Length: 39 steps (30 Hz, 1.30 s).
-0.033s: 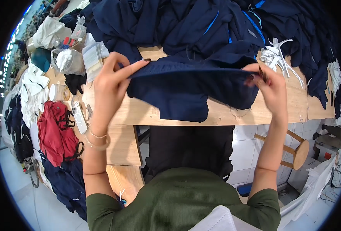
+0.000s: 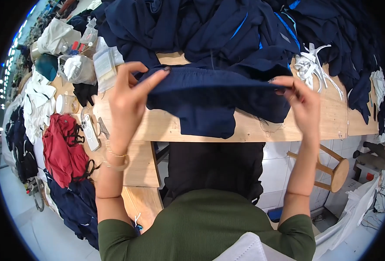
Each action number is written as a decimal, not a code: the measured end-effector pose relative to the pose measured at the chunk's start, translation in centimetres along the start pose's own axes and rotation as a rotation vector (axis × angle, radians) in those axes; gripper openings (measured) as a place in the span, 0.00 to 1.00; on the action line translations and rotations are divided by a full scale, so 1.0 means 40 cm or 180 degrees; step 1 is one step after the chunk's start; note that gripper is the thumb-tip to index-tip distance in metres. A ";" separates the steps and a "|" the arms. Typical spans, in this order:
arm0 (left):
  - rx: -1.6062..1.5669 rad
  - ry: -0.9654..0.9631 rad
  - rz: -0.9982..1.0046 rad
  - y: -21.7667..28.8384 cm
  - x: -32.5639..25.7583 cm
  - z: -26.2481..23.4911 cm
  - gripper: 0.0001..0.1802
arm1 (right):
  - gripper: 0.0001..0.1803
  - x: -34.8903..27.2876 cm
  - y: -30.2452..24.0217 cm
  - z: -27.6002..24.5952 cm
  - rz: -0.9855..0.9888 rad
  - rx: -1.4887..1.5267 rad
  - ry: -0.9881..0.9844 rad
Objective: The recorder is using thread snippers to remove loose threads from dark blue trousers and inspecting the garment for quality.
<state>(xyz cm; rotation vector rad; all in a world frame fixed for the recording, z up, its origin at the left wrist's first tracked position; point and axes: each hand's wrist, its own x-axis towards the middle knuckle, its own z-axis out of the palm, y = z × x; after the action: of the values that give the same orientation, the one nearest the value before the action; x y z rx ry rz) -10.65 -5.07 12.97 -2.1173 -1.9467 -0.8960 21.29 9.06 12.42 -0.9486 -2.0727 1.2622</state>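
A navy garment (image 2: 207,117) with a gathered, elastic-looking waistband is stretched sideways between my hands, above the near edge of the wooden table. At the band's left end, my left hand (image 2: 129,95) grips the cloth, thumb along the top and fingers behind. My right hand (image 2: 303,98) pinches the right end between thumb and fingers; it is slightly blurred. Two lower parts of the garment hang or lie toward me, with loose threads (image 2: 266,124) by the right one. Some fingertips are hidden by the fabric.
A large heap of navy clothes (image 2: 192,26) covers the table's far side. White strips (image 2: 312,65) lie to the right. At left are plastic bags (image 2: 77,69), a jar (image 2: 66,104), a white phone (image 2: 90,132) and a red cloth bag (image 2: 64,150). A wooden stool (image 2: 339,175) stands right.
The band's near edge has dropped and sags a little toward me. My left hand has shifted slightly right, and my right hand slightly left. Both still hold the garment.
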 end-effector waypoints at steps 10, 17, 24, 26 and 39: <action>0.0404 -0.1091 -0.0314 0.025 -0.159 0.163 0.36 | 0.23 -0.101 0.140 0.127 0.0007 -0.1236 -0.0074; -0.2237 -0.0025 -0.0907 0.140 -0.026 0.224 0.20 | 0.09 0.007 0.008 0.180 -0.0187 0.2076 0.0131; -0.3408 -0.0602 -0.1237 -0.022 -0.084 0.394 0.17 | 0.10 0.078 0.341 0.184 0.0174 0.3925 0.0326; -0.2695 -0.0773 -0.0717 0.009 -0.067 0.370 0.21 | 0.10 0.066 0.338 0.179 0.0192 0.3723 0.0216; -0.4465 0.0789 -0.2118 -0.029 -0.057 0.374 0.05 | 0.09 0.069 0.334 0.200 0.0168 0.3591 0.0313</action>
<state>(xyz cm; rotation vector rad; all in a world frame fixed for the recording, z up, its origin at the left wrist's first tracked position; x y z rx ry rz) -6.72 0.22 -0.73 -1.3612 -2.0680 -3.1360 17.61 11.23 -2.80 -0.4869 -0.9371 1.9770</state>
